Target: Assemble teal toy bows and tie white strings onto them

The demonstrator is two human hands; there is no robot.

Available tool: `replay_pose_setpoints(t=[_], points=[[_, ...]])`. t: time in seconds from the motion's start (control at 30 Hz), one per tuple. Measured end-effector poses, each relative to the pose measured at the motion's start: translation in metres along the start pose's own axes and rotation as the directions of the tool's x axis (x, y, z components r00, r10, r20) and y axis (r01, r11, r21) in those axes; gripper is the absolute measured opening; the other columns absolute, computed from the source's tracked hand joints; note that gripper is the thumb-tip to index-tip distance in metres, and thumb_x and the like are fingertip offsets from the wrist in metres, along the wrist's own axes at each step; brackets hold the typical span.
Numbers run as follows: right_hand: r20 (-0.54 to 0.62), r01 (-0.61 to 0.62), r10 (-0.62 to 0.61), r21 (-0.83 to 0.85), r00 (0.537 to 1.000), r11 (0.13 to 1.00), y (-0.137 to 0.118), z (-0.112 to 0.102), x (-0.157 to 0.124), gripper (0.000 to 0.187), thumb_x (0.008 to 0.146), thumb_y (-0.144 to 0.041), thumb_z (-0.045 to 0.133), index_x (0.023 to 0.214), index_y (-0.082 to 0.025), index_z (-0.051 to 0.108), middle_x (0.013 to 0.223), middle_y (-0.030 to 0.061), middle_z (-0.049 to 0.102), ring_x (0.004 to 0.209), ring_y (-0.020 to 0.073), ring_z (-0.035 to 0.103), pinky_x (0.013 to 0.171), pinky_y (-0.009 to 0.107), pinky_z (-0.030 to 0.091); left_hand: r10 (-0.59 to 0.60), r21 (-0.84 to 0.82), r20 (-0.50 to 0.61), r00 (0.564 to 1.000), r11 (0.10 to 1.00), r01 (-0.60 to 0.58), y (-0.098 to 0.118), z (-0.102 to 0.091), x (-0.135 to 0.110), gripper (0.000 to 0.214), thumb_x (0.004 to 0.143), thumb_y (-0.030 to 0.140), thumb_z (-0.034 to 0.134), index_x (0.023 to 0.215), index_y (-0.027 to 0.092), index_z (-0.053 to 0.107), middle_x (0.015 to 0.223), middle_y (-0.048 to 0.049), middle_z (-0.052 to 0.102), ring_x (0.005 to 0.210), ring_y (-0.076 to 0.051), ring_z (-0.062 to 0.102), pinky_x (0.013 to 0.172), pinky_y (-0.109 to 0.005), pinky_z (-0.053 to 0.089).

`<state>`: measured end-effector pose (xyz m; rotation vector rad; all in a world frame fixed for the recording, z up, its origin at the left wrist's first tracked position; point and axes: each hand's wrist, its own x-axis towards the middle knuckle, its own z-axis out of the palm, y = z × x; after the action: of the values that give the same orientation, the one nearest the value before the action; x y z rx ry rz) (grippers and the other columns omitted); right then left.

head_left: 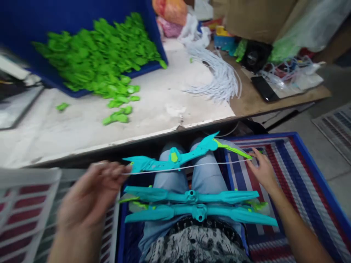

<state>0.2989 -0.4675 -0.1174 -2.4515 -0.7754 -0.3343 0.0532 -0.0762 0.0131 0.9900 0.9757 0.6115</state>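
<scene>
Teal toy bow (178, 157): held above your knees, tilted, right end higher. A white string (192, 167) runs taut under it from hand to hand.

Left hand (90, 193): motion-blurred, fingers curled closed, pinching the string's left end just beside the bow's left tip.

Right hand (263, 170): fingertips pinched at the green limb tip where the string ends, other fingers loose. Whether it grips the tip, the string or both, you cannot tell.

Handling, as a judgement: thin moulded plastic, so light, and stiff at the grip. The slim green tips look flexible and are the likeliest part to snap. Take hold at the thick centre grip or the broad teal limbs, not the tips. The string is thin and slick, so pinch it close to its end.

2 more bows (192, 197) lie across your lap, touching each other.

On the tabletop (82, 128): a blue bin (153, 36) spilling green pieces (104, 54), a bundle of white strings (219, 76), and a phone (264, 89) well apart.
</scene>
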Motion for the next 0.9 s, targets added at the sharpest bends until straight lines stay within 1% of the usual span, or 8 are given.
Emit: replay_pose_setpoints(t=[0.13,0.2,0.27,0.37,0.47,0.6,0.77,0.9], points=[[0.000,0.348,-0.349,-0.064,0.937,0.935,-0.057,-0.002,0.041,0.030,0.091,-0.034,0.053,0.115,-0.018,0.062,0.099,0.0113,0.068,0.096,0.0270,0.059,0.087,0.045,0.049,-0.127,-0.111,0.099,0.987,0.984,0.138,-0.026,0.029,-0.022,0.046,0.035,0.032,0.095,0.069,0.017,0.067,0.059,0.0007,0.067,0.065,-0.017,0.066,0.073,-0.031,0.056],[0.085,0.554,-0.554,0.026,0.828,0.832,-0.108,0.016,0.055,0.025,0.092,-0.028,0.051,0.113,-0.018,0.063,0.102,0.0108,0.067,0.099,0.0259,0.058,0.090,0.043,0.048,-0.167,-0.105,0.177,0.970,0.977,0.187,-0.039,0.033,-0.027,0.048,0.039,0.034,0.094,0.075,0.016,0.069,0.061,-0.0014,0.069,0.068,-0.019,0.068,0.074,-0.032,0.056],[0.206,0.714,-0.724,0.131,0.659,0.688,-0.165,0.047,0.059,0.025,0.092,-0.025,0.050,0.111,-0.016,0.064,0.108,0.0122,0.065,0.104,0.0267,0.055,0.094,0.043,0.045,-0.164,-0.061,0.267,0.950,0.981,0.187,-0.051,0.033,-0.031,0.044,0.047,0.038,0.091,0.077,0.014,0.069,0.067,-0.0045,0.071,0.069,-0.020,0.069,0.073,-0.031,0.055],[0.413,0.773,-0.782,0.239,0.466,0.587,-0.239,0.099,0.052,0.034,0.089,-0.025,0.054,0.120,-0.013,0.061,0.118,0.0151,0.061,0.111,0.0291,0.051,0.101,0.045,0.039,-0.095,0.006,0.372,0.923,0.995,0.100,-0.063,0.031,-0.036,0.039,0.060,0.044,0.085,0.074,0.013,0.066,0.067,-0.0057,0.071,0.067,-0.018,0.068,0.069,-0.027,0.053],[0.624,0.726,-0.682,0.254,0.382,0.639,-0.280,0.131,0.049,0.046,0.090,-0.025,0.053,0.136,-0.018,0.051,0.112,0.0142,0.062,0.105,0.0279,0.054,0.099,0.046,0.037,-0.078,-0.037,0.430,0.900,0.994,0.104,-0.067,0.027,-0.039,0.041,0.067,0.049,0.079,0.075,0.015,0.058,0.059,-0.0019,0.066,0.058,-0.016,0.064,0.063,-0.027,0.051],[0.700,0.696,-0.595,0.196,0.394,0.691,-0.281,0.136,0.068,0.053,0.091,-0.022,0.050,0.143,-0.021,0.043,0.101,0.0140,0.066,0.094,0.0258,0.060,0.090,0.041,0.043,-0.055,-0.183,0.353,0.934,0.975,0.127,-0.062,0.011,-0.039,0.038,0.069,0.046,0.077,0.073,0.016,0.055,0.049,0.0038,0.052,0.048,-0.010,0.052,0.057,-0.025,0.047],[0.738,0.580,-0.594,0.343,0.321,0.739,-0.244,0.126,0.104,0.053,0.083,-0.026,0.057,0.136,-0.031,0.053,0.093,0.0042,0.072,0.079,0.0195,0.064,0.071,0.027,0.046,0.057,-0.296,-0.005,0.998,0.954,-0.056,-0.056,-0.021,-0.024,0.035,0.066,0.042,0.079,0.072,0.015,0.059,0.047,0.0081,0.038,0.043,-0.006,0.035,0.047,-0.020,0.037],[0.809,0.365,-0.522,0.416,0.271,0.833,-0.230,0.123,0.117,0.047,0.081,-0.032,0.056,0.128,-0.030,0.061,0.074,-0.0033,0.070,0.059,0.0137,0.058,0.059,0.022,0.043,0.223,-0.167,-0.345,0.912,0.941,-0.293,-0.051,-0.048,-0.002,0.030,0.066,0.040,0.076,0.076,0.015,0.064,0.048,0.0077,0.042,0.042,-0.006,0.039,0.045,-0.020,0.036]])
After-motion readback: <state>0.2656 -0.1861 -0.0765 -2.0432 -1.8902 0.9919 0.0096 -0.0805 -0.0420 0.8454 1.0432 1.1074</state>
